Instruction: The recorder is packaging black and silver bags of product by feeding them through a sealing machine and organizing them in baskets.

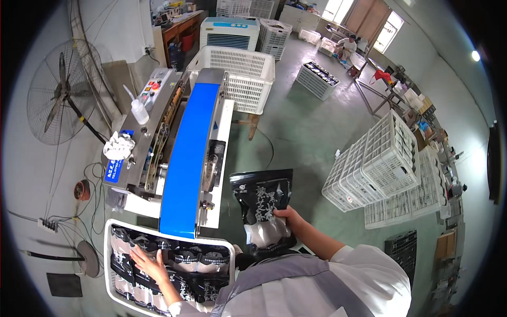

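My right hand (284, 215) grips the lower right side of a black stand-up pouch (261, 203) with white lettering and a clear window showing pale contents. The pouch hangs upright in front of my body, over the floor. My left hand (150, 262), fingers spread, rests on or just above similar black pouches (190, 261) packed in a white crate (109, 274) at the lower left. Beyond the crate stands a sealing machine (150, 127) with a blue conveyor belt (187, 153). Neither hand touches the machine.
A squeeze bottle (139, 111) and a crumpled white cloth (119, 146) sit on the machine. A large fan (62, 90) stands left. White crates (369, 164) are stacked at the right; another crate (248, 90) is behind the belt. A person (347, 47) sits far back.
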Demonstrator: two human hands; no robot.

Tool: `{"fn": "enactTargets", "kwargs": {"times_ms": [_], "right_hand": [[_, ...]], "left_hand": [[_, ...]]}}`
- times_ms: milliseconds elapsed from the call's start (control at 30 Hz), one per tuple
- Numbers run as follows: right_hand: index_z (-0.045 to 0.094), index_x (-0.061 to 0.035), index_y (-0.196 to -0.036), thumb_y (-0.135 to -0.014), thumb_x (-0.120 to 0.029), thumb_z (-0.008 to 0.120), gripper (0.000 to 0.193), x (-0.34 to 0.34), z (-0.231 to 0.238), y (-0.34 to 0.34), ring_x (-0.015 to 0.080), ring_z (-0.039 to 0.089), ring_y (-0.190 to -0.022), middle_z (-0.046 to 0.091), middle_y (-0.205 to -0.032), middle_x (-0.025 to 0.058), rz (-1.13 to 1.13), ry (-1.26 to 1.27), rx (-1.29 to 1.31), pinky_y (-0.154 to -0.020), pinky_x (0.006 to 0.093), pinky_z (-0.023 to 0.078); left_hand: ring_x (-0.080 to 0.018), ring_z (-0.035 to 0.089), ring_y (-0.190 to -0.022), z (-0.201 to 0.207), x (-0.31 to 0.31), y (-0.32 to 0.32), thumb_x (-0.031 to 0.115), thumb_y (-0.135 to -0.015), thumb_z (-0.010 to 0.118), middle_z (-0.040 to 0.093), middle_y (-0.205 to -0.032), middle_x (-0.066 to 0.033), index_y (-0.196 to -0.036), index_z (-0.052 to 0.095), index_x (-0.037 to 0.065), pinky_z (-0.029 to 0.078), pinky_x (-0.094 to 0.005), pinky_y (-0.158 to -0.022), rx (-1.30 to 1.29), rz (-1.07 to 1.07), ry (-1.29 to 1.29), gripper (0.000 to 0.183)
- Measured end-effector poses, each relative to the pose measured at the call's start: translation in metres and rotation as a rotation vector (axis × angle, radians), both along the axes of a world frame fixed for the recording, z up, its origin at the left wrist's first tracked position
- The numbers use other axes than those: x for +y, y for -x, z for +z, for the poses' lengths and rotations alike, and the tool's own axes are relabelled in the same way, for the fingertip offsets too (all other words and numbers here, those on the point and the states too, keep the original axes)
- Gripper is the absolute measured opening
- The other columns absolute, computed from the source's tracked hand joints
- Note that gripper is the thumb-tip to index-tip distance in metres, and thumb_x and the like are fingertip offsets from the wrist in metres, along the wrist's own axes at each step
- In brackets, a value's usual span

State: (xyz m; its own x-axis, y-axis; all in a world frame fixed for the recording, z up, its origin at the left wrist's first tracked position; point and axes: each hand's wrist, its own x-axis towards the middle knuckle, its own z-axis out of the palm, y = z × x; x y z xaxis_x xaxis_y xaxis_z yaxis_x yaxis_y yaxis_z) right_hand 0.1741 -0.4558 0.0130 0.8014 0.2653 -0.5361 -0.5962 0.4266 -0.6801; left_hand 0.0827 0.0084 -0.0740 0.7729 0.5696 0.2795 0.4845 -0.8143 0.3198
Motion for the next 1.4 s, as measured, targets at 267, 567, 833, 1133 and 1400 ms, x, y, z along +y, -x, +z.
{"fn": "enactTargets", "kwargs": {"times_ms": [267,567,833,1133,1400], "right_hand": [[0.062,-0.0014,-0.103,-0.082,-0.014,0.065,0.025,0.044,0.033,-0.014,0.0128,0.059,-0.085,0.064,-0.093,0.0034,0.268,0.058,-0.201,-0.084,0.029,0.044],[0.056,-0.0001,-0.111,-0.093,-0.036,0.054,0.04,0.018,0.026,-0.013,0.0131,0.058,-0.093,0.061,-0.104,0.0059,0.29,0.019,-0.169,-0.08,0.0281,0.046],[0.052,0.0014,-0.118,-0.096,-0.04,0.047,0.047,0.026,0.01,-0.001,0.0136,0.056,-0.098,0.059,-0.11,0.0069,0.476,0.043,-0.2,-0.085,0.0276,0.045],[0.044,0.0003,-0.128,-0.098,-0.04,0.038,0.051,0.014,0.007,0.011,0.0219,0.054,-0.102,0.054,-0.12,0.0163,0.675,0.063,-0.203,-0.088,0.0388,0.045],[0.049,0.0028,-0.12,-0.098,-0.032,0.042,0.042,0.035,0.015,0.026,0.0207,0.057,-0.094,0.057,-0.112,0.0166,0.731,0.101,-0.174,-0.084,0.0349,0.047]], "left_hand": [[-0.0209,0.055,-0.107,0.066,-0.208,-0.009,0.01,-0.082,0.065,0.055,-0.12,-0.0121,-0.124,0.046,0.0,0.042,-0.0337,-0.095,-0.126,-0.55,1.95,0.047],[-0.0171,0.062,-0.094,0.117,-0.284,-0.011,0.01,-0.077,0.073,0.064,-0.105,-0.01,-0.113,0.057,-0.002,0.049,-0.031,-0.084,-0.251,-0.327,1.986,0.041],[-0.0179,0.064,-0.089,0.117,-0.291,0.03,0.016,-0.08,0.07,0.065,-0.101,-0.0117,-0.11,0.057,-0.003,0.052,-0.032,-0.078,-0.391,-0.119,1.954,0.037],[-0.0259,0.056,-0.109,0.042,-0.253,0.082,0.037,-0.084,0.065,0.057,-0.12,-0.0105,-0.123,0.052,0.009,0.047,-0.0424,-0.093,-1.019,0.557,2.17,0.049],[-0.0323,0.06,-0.098,-0.03,-0.136,0.031,0.041,-0.09,0.055,0.058,-0.107,-0.0216,-0.114,0.048,-0.004,0.055,-0.0436,-0.078,-1.008,0.677,2.101,0.051]]}}
